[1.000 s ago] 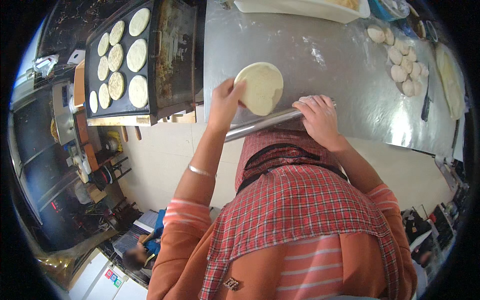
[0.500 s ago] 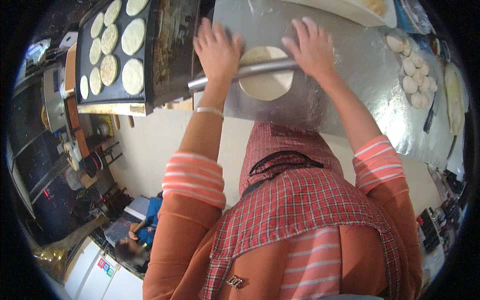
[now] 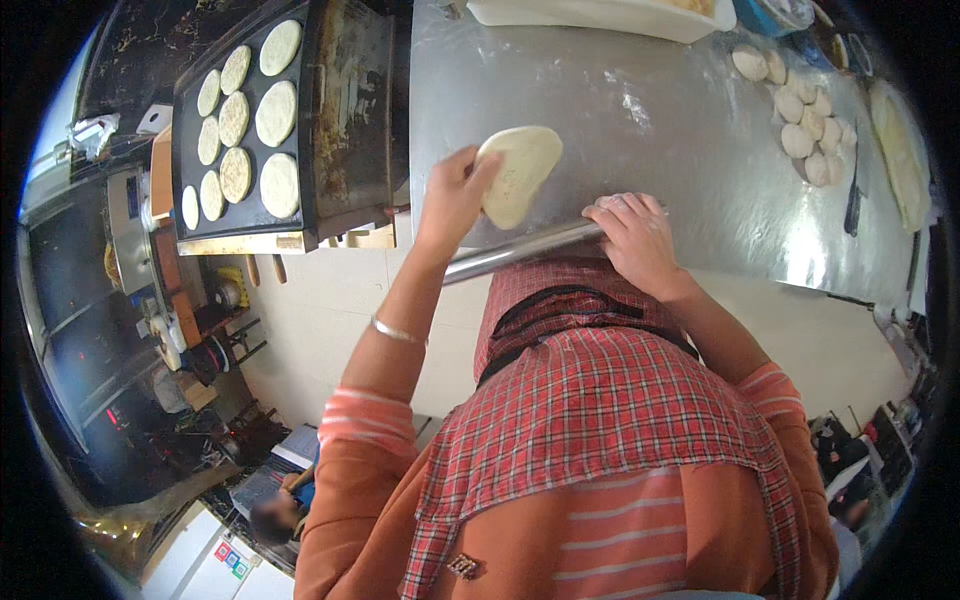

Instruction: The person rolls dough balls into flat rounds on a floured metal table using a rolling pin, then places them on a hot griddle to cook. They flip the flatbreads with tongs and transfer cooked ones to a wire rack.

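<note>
My left hand (image 3: 455, 202) is closed on the edge of a thin, pale flatbread dough round (image 3: 525, 168), which is lifted off the metal worktop (image 3: 590, 130). The dough hangs slightly bent, thumb across its near side. A metal rolling pin (image 3: 525, 250) lies aslant along the worktop's near edge. My right hand (image 3: 635, 238) is closed over the pin's right end. The pin's left end reaches past the edge, close to my left wrist.
Left of the worktop is a dark griddle (image 3: 247, 200) with several flatbreads (image 3: 277, 112), some browned. At the right lie several dough balls (image 3: 797, 140), a dark-handled tool (image 3: 853, 205) and a long pale bundle (image 3: 897, 160). A white tub (image 3: 600, 22) stands at the far edge.
My left hand has left the rolling pin and picked up the dough round from the worktop. My right hand has drawn the pin toward me, to the near edge.
</note>
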`<state>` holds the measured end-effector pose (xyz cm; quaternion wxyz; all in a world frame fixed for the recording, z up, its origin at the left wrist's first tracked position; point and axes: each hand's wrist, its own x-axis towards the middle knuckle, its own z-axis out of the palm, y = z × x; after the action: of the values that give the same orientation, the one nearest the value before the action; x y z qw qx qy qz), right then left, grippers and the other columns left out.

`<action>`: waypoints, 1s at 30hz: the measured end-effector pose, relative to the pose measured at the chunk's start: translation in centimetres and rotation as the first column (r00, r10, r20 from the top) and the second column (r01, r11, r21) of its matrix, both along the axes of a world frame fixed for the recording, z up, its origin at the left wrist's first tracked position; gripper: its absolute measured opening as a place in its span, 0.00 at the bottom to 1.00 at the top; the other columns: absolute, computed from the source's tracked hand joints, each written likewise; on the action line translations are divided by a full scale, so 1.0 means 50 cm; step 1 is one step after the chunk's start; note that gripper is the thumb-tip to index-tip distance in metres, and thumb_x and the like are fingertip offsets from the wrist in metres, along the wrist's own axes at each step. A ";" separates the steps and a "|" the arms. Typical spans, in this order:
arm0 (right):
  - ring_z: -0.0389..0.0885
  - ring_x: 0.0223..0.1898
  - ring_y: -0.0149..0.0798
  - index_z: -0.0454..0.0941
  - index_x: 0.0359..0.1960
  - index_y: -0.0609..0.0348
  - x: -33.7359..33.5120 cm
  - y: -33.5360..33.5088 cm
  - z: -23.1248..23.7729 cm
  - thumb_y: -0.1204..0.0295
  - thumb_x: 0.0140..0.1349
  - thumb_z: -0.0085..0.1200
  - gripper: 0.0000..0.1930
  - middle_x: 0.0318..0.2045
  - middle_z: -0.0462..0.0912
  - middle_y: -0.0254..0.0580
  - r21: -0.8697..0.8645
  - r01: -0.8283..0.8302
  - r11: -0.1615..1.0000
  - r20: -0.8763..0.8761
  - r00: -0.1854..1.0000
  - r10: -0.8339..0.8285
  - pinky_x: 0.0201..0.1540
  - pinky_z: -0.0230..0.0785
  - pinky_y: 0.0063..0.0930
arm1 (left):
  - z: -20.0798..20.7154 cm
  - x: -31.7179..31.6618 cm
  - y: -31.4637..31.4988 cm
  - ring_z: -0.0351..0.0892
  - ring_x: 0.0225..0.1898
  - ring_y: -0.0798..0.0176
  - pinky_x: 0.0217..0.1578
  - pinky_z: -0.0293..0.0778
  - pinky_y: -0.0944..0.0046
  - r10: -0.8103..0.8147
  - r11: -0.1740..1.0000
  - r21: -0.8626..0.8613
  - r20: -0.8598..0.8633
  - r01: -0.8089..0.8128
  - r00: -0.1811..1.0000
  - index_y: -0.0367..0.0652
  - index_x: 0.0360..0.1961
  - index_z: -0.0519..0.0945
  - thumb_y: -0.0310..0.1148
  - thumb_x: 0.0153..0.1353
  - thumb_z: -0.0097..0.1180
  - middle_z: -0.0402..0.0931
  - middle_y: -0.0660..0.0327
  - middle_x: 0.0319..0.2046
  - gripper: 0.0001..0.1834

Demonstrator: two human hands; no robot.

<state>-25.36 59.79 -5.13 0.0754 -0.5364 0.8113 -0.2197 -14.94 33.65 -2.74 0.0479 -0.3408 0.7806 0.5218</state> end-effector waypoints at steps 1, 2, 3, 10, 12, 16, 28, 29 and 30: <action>0.75 0.53 0.40 0.77 0.49 0.52 0.005 0.005 -0.006 0.74 0.50 0.61 0.21 0.47 0.79 0.34 -0.020 0.001 1.000 -0.009 1.000 -0.001 0.57 0.63 0.39 | -0.010 0.036 0.008 0.77 0.29 0.47 0.35 0.75 0.57 0.128 0.987 0.104 -0.067 -0.120 0.990 0.33 0.36 0.81 0.41 0.64 0.57 0.82 0.47 0.31 0.17; 0.75 0.52 0.39 0.77 0.49 0.52 0.012 0.011 -0.015 0.75 0.50 0.61 0.21 0.46 0.80 0.34 -0.068 -0.021 0.997 -0.026 0.999 0.019 0.57 0.63 0.39 | -0.023 0.067 0.021 0.79 0.27 0.47 0.33 0.76 0.55 0.135 0.991 -0.008 -0.087 -0.136 0.987 0.30 0.38 0.81 0.40 0.66 0.56 0.82 0.50 0.27 0.19; 0.75 0.53 0.40 0.77 0.50 0.52 0.015 0.013 -0.028 0.72 0.51 0.61 0.22 0.47 0.79 0.34 -0.029 0.009 1.000 -0.035 0.999 -0.010 0.58 0.63 0.40 | -0.035 0.091 0.036 0.80 0.34 0.47 0.39 0.76 0.52 0.128 0.972 -0.197 -0.024 -0.130 0.991 0.32 0.42 0.80 0.40 0.67 0.55 0.82 0.51 0.32 0.18; 0.71 0.55 0.48 0.72 0.61 0.52 -0.048 -0.113 -0.034 0.46 0.62 0.54 0.31 0.56 0.73 0.45 0.159 0.179 0.971 -0.096 0.982 -0.165 0.57 0.61 0.49 | -0.082 0.059 0.033 0.63 0.67 0.46 0.67 0.51 0.42 -0.045 0.458 -0.863 0.220 0.215 0.975 0.44 0.66 0.68 0.48 0.70 0.46 0.65 0.48 0.66 0.29; 0.71 0.55 0.50 0.71 0.62 0.53 -0.126 -0.200 -0.028 0.45 0.62 0.53 0.33 0.57 0.73 0.47 0.117 0.262 0.958 -0.270 0.937 -0.223 0.56 0.62 0.49 | -0.111 -0.024 -0.050 0.61 0.68 0.44 0.67 0.53 0.40 -0.022 0.412 -0.911 0.025 0.032 0.999 0.42 0.66 0.67 0.52 0.71 0.43 0.62 0.47 0.68 0.31; 0.71 0.57 0.50 0.70 0.62 0.54 -0.198 -0.275 -0.039 0.43 0.62 0.52 0.34 0.60 0.71 0.48 -0.045 0.270 0.962 -0.313 0.911 -0.270 0.56 0.63 0.50 | -0.144 -0.096 -0.128 0.59 0.69 0.41 0.67 0.56 0.43 0.003 0.502 -0.864 -0.036 -0.033 0.999 0.40 0.68 0.65 0.52 0.70 0.45 0.59 0.43 0.69 0.33; 0.76 0.53 0.41 0.75 0.53 0.52 -0.025 -0.026 -0.027 0.70 0.53 0.62 0.23 0.50 0.80 0.37 0.089 0.054 0.995 0.011 0.998 -0.055 0.57 0.65 0.39 | -0.044 -0.135 -0.022 0.80 0.31 0.41 0.39 0.77 0.51 -0.201 0.864 -0.416 0.230 0.282 0.952 0.40 0.40 0.81 0.47 0.63 0.57 0.82 0.46 0.29 0.19; 0.77 0.52 0.41 0.76 0.52 0.52 -0.028 -0.022 -0.018 0.71 0.53 0.61 0.22 0.49 0.81 0.37 0.072 0.013 0.997 0.009 1.000 -0.014 0.56 0.65 0.37 | -0.043 -0.128 -0.028 0.79 0.30 0.42 0.38 0.77 0.52 -0.242 0.892 -0.342 0.186 0.294 0.952 0.39 0.39 0.82 0.46 0.64 0.56 0.82 0.46 0.29 0.19; 0.77 0.52 0.40 0.77 0.51 0.52 -0.029 -0.018 -0.011 0.72 0.53 0.61 0.21 0.48 0.81 0.36 0.049 0.007 0.999 0.004 1.000 -0.008 0.56 0.65 0.38 | -0.041 -0.113 -0.030 0.77 0.29 0.43 0.38 0.76 0.54 -0.305 0.906 -0.278 0.092 0.319 0.948 0.38 0.38 0.82 0.45 0.65 0.55 0.82 0.46 0.29 0.18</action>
<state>-26.81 58.89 -5.67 0.0895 -0.5309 0.8183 -0.2013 -20.61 32.15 -4.79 0.0985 -0.2269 0.8915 0.3795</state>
